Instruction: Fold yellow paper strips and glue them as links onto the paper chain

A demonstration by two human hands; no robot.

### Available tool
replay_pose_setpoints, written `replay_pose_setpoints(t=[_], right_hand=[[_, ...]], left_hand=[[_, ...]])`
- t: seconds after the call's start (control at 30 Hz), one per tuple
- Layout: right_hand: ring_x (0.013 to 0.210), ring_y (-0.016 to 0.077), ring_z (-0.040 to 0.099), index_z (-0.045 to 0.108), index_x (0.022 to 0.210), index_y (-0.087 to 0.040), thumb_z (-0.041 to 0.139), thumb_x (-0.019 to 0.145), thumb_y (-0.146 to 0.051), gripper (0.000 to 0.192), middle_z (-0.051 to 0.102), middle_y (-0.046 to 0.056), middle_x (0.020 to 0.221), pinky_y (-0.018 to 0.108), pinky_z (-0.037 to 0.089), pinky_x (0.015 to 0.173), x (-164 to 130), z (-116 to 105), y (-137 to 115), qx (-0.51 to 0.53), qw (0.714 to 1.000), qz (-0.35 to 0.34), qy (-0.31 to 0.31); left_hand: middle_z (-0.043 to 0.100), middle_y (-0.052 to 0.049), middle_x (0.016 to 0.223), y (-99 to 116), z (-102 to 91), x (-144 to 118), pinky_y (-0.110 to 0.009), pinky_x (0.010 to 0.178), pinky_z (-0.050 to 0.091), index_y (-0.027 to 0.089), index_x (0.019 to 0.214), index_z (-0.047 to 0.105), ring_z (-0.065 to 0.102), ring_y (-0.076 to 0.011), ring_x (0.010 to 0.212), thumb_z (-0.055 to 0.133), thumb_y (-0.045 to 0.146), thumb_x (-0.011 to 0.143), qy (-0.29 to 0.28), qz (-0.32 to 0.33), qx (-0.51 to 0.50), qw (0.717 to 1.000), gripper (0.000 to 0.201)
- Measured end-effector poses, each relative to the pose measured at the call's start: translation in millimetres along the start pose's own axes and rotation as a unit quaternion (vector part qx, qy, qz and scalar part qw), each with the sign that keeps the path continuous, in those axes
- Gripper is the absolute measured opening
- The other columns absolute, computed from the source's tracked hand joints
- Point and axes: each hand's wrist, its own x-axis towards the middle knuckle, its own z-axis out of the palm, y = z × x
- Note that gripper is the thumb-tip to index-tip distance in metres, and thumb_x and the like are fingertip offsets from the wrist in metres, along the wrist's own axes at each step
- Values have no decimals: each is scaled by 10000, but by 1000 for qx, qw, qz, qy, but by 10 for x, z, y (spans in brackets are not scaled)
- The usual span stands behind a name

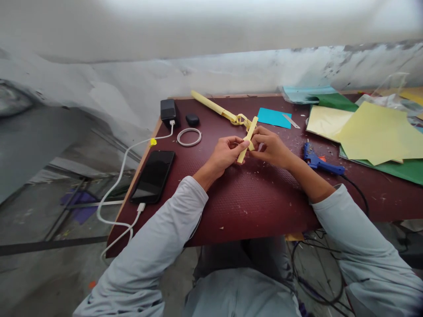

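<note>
Both hands (225, 154) (272, 147) pinch a folded yellow paper strip (251, 131); any lettering on the glue gun (320, 162) seems illegible.

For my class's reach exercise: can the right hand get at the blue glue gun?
Probably yes: the blue glue gun lies uncovered nearby, though the right hand is at the yellow strip.
</note>
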Motion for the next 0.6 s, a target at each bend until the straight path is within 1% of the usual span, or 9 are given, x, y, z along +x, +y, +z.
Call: replay_pose_setpoints(t=[0.07, 0.13, 0.2, 0.27, 0.33, 0.4, 0.5, 0.57, 0.6], right_hand=[[902, 213, 605, 637, 821, -235, 831, 951, -426, 302, 628, 78, 1108, 350, 550, 710, -4, -2, 9, 4, 1000, 15, 5], [882, 208, 606, 704, 881, -243, 864, 930, -494, 302, 640, 77, 1124, 356, 557, 708, -9, -10, 25, 9, 999, 40, 24], [896, 215, 615, 751, 906, -247, 853, 938, -567, 337, 655, 82, 1117, 356, 559, 707, -15, -19, 40, 21, 997, 62, 50], [922, 227, 622, 767, 885, -244, 820, 955, -624, 390, 657, 92, 1105, 354, 560, 694, -18, -21, 48, 41, 994, 78, 63], [919, 229, 616, 758, 853, -236, 794, 963, -662, 441, 651, 99, 1100, 351, 559, 676, -18, -15, 49, 60, 992, 93, 62], [910, 224, 609, 750, 837, -230, 786, 963, -678, 467, 649, 97, 1076, 349, 558, 684, -17, -7, 49, 62, 991, 99, 62], [904, 208, 615, 800, 921, -240, 846, 919, -665, 427, 663, 90, 1107, 343, 564, 713, -16, -1, 52, 66, 992, 88, 57], [876, 190, 615, 832, 992, -257, 884, 882, -658, 419, 655, 88, 1155, 330, 570, 682, -19, -1, 50, 83, 992, 87, 48], [855, 183, 611, 835, 991, -259, 885, 878, -662, 422, 646, 87, 1156, 320, 569, 646, -21, -1, 47, 94, 990, 92, 45]], left_hand=[[721, -11, 753, 10, -6, 3, -208, 533, 559, 139, 904, 728, 618, -83, 553, 859, 291, 957, 3, 9, 2, 1000, 208], [713, -4, 736, 23, -17, 6, -194, 524, 533, 139, 886, 726, 609, -71, 531, 841, 265, 970, 4, 16, 6, 1000, 190], [708, -5, 722, 29, -29, 10, -191, 540, 539, 136, 874, 727, 630, -74, 540, 816, 240, 986, 7, 12, 10, 1000, 176], [726, -18, 750, 27, -38, 15, -202, 565, 565, 132, 872, 727, 669, -86, 566, 801, 220, 990, 7, 3, 11, 1000, 165], [742, -27, 792, 17, -42, 21, -209, 554, 561, 129, 867, 726, 673, -87, 560, 794, 204, 987, -4, 6, 14, 1000, 157], [728, -21, 790, 4, -47, 30, -202, 518, 521, 127, 849, 725, 633, -71, 525, 793, 201, 985, -19, 25, 15, 999, 169], [699, -7, 760, -20, -63, 51, -191, 515, 487, 127, 861, 740, 597, -59, 525, 802, 211, 981, -21, 53, -14, 998, 159], [714, -12, 796, -37, -81, 66, -193, 546, 504, 132, 910, 757, 609, -62, 561, 805, 215, 977, -22, 62, -43, 997, 118], [722, -15, 817, -46, -90, 73, -197, 559, 514, 136, 935, 763, 619, -66, 579, 810, 220, 974, -26, 63, -52, 996, 105]])
